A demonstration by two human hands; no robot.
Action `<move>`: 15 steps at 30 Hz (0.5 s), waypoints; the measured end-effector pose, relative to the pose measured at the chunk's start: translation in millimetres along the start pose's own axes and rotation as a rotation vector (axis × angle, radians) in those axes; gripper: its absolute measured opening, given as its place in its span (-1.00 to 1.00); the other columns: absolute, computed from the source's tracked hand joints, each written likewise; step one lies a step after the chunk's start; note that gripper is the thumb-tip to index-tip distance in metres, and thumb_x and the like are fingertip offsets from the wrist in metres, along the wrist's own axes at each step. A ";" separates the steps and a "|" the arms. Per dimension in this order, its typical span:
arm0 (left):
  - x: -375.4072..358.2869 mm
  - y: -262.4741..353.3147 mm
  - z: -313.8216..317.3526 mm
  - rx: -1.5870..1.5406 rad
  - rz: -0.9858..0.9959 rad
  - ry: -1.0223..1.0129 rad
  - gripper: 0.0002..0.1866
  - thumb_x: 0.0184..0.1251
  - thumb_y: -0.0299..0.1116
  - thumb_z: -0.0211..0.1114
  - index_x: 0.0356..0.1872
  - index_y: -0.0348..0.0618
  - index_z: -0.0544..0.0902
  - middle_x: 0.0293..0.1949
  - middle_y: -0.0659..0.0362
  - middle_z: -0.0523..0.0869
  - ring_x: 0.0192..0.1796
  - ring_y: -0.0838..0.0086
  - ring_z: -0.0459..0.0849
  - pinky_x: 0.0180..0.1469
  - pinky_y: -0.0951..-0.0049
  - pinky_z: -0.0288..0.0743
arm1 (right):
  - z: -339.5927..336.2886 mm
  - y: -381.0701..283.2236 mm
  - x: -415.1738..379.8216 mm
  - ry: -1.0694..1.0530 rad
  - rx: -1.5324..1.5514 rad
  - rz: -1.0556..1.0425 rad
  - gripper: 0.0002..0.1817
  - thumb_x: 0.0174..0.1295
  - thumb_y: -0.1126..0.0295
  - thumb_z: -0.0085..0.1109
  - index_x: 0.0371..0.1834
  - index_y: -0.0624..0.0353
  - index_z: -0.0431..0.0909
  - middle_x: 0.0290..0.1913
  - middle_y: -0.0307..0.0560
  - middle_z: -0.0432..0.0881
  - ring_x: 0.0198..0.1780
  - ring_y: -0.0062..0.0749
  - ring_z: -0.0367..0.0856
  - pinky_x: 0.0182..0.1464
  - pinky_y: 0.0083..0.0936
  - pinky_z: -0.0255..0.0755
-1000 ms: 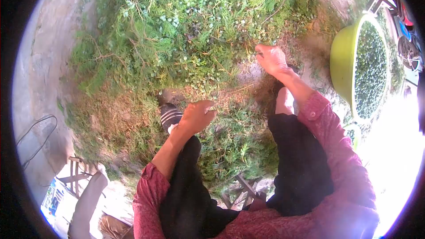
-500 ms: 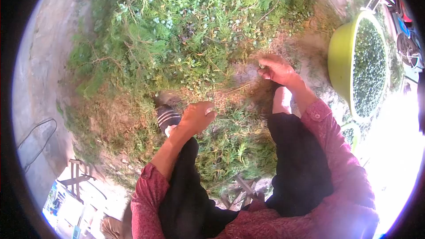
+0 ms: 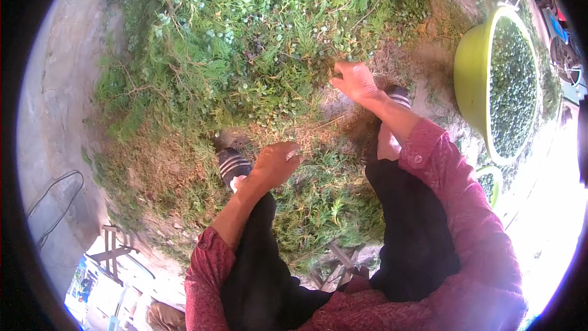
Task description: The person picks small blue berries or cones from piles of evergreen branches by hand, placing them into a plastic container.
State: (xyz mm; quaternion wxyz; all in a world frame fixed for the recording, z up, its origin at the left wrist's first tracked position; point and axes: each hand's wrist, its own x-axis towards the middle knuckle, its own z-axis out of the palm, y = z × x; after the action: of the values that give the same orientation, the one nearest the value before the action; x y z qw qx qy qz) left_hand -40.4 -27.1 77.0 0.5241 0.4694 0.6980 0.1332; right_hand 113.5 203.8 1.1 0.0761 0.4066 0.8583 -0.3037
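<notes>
My left hand (image 3: 277, 164) is over the trimmed sprigs between my feet, just right of the striped shoe, its fingers curled inward. Whatever it may hold is hidden. Farther forward and to the right, my right hand (image 3: 354, 81) is at the near edge of a large heap of green conifer branches (image 3: 245, 67) dotted with pale blue-green berries. Its fingers are bent and pinched together, with the tips too small to show what is between them.
A lime-green tub (image 3: 471, 79) full of small green berries stands on the right, with a smaller green container (image 3: 497, 187) below it. A cable (image 3: 61, 178) lies on the concrete at left. Wooden stool legs (image 3: 112, 251) show at lower left.
My right hand has moved left and forward to the edge of the branch heap, uncovering the right shoe. My left hand has barely moved.
</notes>
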 end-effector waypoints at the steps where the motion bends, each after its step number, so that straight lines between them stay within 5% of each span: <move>1: -0.2 0.5 -1.9 -0.003 -0.009 -0.016 -0.63 0.13 -0.17 0.23 -0.08 -0.14 0.58 -0.20 0.00 0.66 -0.22 0.25 0.65 -0.14 0.34 0.50 | -0.1 1.0 -0.9 -0.001 0.000 0.000 -0.61 -0.02 0.15 0.26 -0.26 0.21 0.49 -0.39 0.05 0.61 -0.38 -0.25 0.60 -0.27 -0.33 0.47; 3: -1.3 0.4 -4.2 -0.010 -0.017 -0.030 -0.63 0.14 -0.17 0.23 -0.08 -0.14 0.58 -0.20 0.00 0.66 -0.22 0.25 0.65 -0.13 0.34 0.50 | -4.5 9.2 -5.0 -0.121 0.482 0.115 -0.69 0.04 0.22 0.22 -0.26 0.19 0.49 -0.47 -0.03 0.58 -0.37 -0.34 0.61 -0.35 -0.42 0.48; 4: -2.4 -0.5 -4.8 0.002 -0.021 -0.021 -0.63 0.14 -0.17 0.23 -0.08 -0.15 0.58 -0.19 0.00 0.66 -0.21 0.25 0.66 -0.13 0.34 0.50 | -8.9 22.1 -9.8 -0.124 0.478 0.114 -0.69 0.04 0.22 0.22 -0.26 0.19 0.49 -0.47 -0.03 0.58 -0.37 -0.34 0.61 -0.35 -0.42 0.48; 6: -4.1 -1.5 -5.0 0.007 -0.027 -0.007 -0.63 0.14 -0.17 0.23 -0.08 -0.15 0.58 -0.19 0.01 0.66 -0.21 0.25 0.66 -0.12 0.34 0.50 | -20.4 44.8 -19.1 -0.490 1.311 0.264 -0.80 0.09 0.32 0.17 -0.28 0.15 0.49 -0.57 -0.18 0.49 -0.38 -0.45 0.60 -0.45 -0.58 0.44; 9: -3.8 -0.5 -5.6 -0.030 -0.057 -0.052 -0.62 0.15 -0.20 0.20 -0.06 -0.20 0.57 -0.12 -0.05 0.63 -0.06 0.09 0.59 0.02 0.30 0.44 | -44.5 19.2 -47.5 -0.314 1.547 0.510 -0.84 0.10 0.36 0.14 -0.27 0.13 0.47 -0.61 -0.32 0.40 -0.43 -0.57 0.54 -0.52 -0.73 0.34; 11: -4.4 0.7 -6.3 -0.011 -0.058 -0.070 -0.62 0.14 -0.17 0.24 -0.05 -0.14 0.57 -0.19 0.01 0.66 -0.21 0.26 0.66 -0.12 0.34 0.50 | -39.3 21.7 -39.4 -0.343 1.504 0.452 -0.85 0.10 0.34 0.14 -0.31 0.14 0.49 -0.59 -0.30 0.45 -0.46 -0.55 0.52 -0.54 -0.68 0.33; 14: -7.4 -3.3 -1.6 -0.070 -0.017 -0.018 -0.60 0.13 -0.18 0.25 -0.04 -0.14 0.57 -0.19 0.01 0.66 -0.20 0.26 0.65 -0.13 0.33 0.50 | -33.7 3.8 -20.7 -0.233 0.584 0.270 -0.81 0.08 0.25 0.15 -0.43 0.16 0.52 -0.54 -0.14 0.54 -0.47 -0.41 0.55 -0.46 -0.43 0.42; 15: -6.8 -0.8 -4.1 -0.069 -0.017 -0.018 -0.60 0.13 -0.18 0.25 -0.04 -0.14 0.57 -0.19 0.01 0.66 -0.20 0.26 0.65 -0.13 0.33 0.50 | -25.7 2.8 -14.8 -0.233 0.585 0.269 -0.81 0.08 0.25 0.15 -0.43 0.16 0.52 -0.54 -0.14 0.54 -0.47 -0.41 0.55 -0.46 -0.43 0.42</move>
State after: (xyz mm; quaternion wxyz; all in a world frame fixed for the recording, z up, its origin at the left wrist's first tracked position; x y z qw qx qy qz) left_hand -44.3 -31.7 82.3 0.5474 0.4463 0.6923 0.1483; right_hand 128.4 210.5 26.1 0.0932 0.4834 0.6591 -0.5685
